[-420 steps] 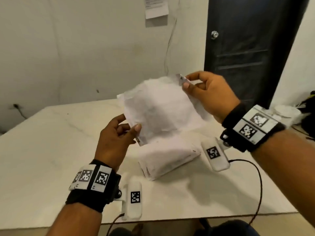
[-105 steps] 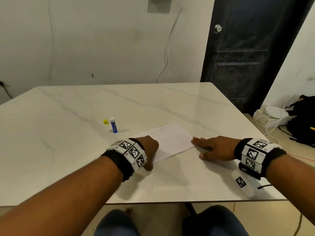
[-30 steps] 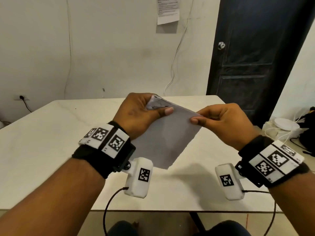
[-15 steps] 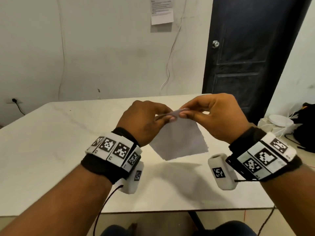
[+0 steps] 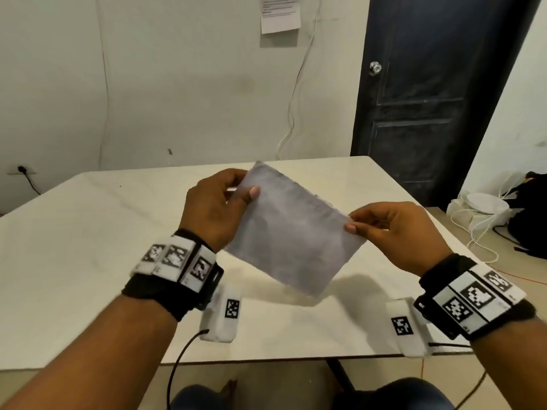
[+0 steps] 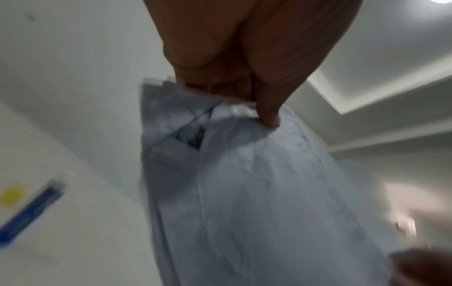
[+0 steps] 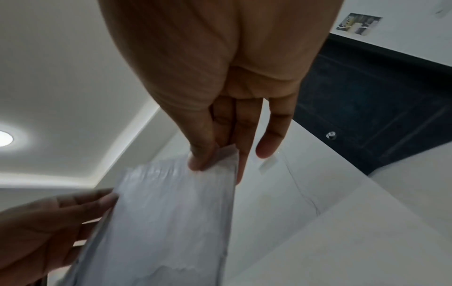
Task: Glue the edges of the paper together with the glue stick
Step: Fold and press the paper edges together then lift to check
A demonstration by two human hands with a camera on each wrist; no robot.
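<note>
A folded white paper point(image 5: 291, 232) hangs in the air above the table, held flat towards me. My left hand point(image 5: 217, 208) pinches its upper left corner between thumb and fingers, and the left wrist view shows that pinch on the paper point(image 6: 244, 183). My right hand point(image 5: 390, 229) pinches the right corner; the right wrist view shows thumb and fingers closed on the paper point(image 7: 176, 212). The blue glue stick point(image 6: 29, 212) and its yellow cap point(image 6: 12, 194) appear blurred on the table in the left wrist view only; the head view hides them behind my hand and the paper.
The white marble table point(image 5: 88, 247) spreads under both hands. A dark door point(image 5: 429, 99) stands at the back right. A white fan-like object with cables point(image 5: 479, 205) and a black bag point(image 5: 529, 220) lie on the floor to the right.
My hands have drawn apart along the paper's top edge, from a close pinch in the middle to its two corners. The paper now hangs spread out and tilted down to the right.
</note>
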